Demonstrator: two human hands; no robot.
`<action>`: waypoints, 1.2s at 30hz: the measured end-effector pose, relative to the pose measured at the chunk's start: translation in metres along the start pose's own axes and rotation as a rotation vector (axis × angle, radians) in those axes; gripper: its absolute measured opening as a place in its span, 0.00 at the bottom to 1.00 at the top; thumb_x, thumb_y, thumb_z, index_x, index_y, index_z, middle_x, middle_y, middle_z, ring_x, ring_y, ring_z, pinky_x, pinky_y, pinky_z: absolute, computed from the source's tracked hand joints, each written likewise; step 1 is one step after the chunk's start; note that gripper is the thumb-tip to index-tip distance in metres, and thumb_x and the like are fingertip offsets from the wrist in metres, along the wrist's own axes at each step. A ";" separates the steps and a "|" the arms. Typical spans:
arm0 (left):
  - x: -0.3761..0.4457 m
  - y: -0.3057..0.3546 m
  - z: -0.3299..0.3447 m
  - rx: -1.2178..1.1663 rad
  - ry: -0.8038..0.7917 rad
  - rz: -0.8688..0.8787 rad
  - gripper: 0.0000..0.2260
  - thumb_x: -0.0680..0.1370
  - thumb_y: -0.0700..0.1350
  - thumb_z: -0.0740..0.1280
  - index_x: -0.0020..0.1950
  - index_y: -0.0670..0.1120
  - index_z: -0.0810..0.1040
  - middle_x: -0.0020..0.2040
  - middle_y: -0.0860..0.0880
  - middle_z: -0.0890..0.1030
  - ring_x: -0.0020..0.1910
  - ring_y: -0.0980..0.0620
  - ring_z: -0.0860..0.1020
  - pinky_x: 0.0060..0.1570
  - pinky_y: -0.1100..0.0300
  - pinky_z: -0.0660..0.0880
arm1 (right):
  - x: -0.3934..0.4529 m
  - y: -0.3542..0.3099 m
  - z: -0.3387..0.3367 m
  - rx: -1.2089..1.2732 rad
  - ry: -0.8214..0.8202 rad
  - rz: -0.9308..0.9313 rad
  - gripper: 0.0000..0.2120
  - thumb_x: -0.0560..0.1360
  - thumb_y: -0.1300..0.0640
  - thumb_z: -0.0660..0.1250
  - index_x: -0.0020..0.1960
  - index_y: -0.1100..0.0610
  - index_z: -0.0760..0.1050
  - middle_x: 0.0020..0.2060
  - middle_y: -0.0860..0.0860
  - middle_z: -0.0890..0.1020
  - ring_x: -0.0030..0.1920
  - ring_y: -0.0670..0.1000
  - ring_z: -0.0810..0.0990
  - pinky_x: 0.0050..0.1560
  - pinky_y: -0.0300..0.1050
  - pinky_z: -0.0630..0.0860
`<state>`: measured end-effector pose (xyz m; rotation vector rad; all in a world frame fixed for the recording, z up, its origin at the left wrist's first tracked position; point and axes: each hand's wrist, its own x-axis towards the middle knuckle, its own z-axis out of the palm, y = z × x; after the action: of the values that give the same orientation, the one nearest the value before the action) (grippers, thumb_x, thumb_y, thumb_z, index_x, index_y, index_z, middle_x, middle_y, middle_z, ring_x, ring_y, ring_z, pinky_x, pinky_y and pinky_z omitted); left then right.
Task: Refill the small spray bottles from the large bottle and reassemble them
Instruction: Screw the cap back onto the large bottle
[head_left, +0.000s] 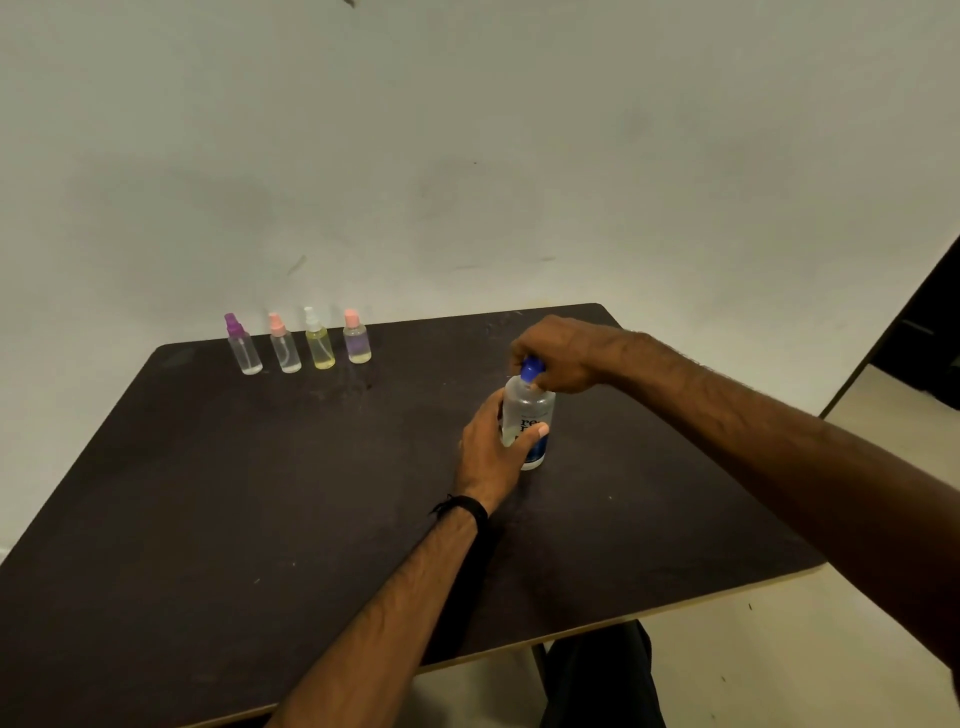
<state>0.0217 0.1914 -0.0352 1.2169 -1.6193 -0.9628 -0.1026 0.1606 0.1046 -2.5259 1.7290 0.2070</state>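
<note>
Left hand (491, 452) grips large bottle (530, 423), right hand (558, 356) pinches cap (531, 370); dark table (260, 493) w/ pale wall (467, 130) behind.

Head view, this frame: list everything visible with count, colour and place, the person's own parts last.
small spray bottles: 4, clear with purple, pink, white and pink tops, in a row at the table's far left edge
large bottle: 1, clear with blue label, upright, centre-right of table
blue cap: 1, on the large bottle
table: 1, dark brown
wall: 1, pale, behind table
wristband: 1, black, left wrist
left hand: grips the large bottle's body
right hand: grips the blue cap
</note>
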 end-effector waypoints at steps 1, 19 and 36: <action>0.000 0.000 0.000 0.004 -0.001 0.000 0.25 0.73 0.50 0.76 0.67 0.52 0.73 0.62 0.52 0.79 0.61 0.54 0.78 0.63 0.49 0.77 | 0.001 0.000 -0.001 -0.010 0.003 0.002 0.14 0.75 0.59 0.70 0.60 0.56 0.76 0.54 0.52 0.78 0.51 0.49 0.75 0.50 0.41 0.72; -0.001 -0.004 0.000 -0.004 -0.003 0.026 0.25 0.74 0.50 0.75 0.69 0.53 0.72 0.63 0.53 0.80 0.61 0.53 0.78 0.63 0.48 0.77 | 0.003 0.005 -0.025 0.046 -0.060 -0.010 0.16 0.73 0.53 0.73 0.59 0.56 0.79 0.52 0.51 0.82 0.51 0.51 0.80 0.50 0.42 0.74; 0.000 -0.006 -0.001 0.004 -0.004 0.027 0.26 0.73 0.53 0.76 0.69 0.55 0.72 0.63 0.55 0.79 0.62 0.55 0.78 0.63 0.49 0.78 | -0.002 0.015 -0.013 0.180 -0.004 -0.038 0.20 0.73 0.50 0.73 0.62 0.53 0.76 0.54 0.49 0.80 0.51 0.48 0.78 0.53 0.43 0.76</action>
<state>0.0245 0.1900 -0.0410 1.1936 -1.6373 -0.9462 -0.1162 0.1554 0.1176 -2.4253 1.6165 0.0520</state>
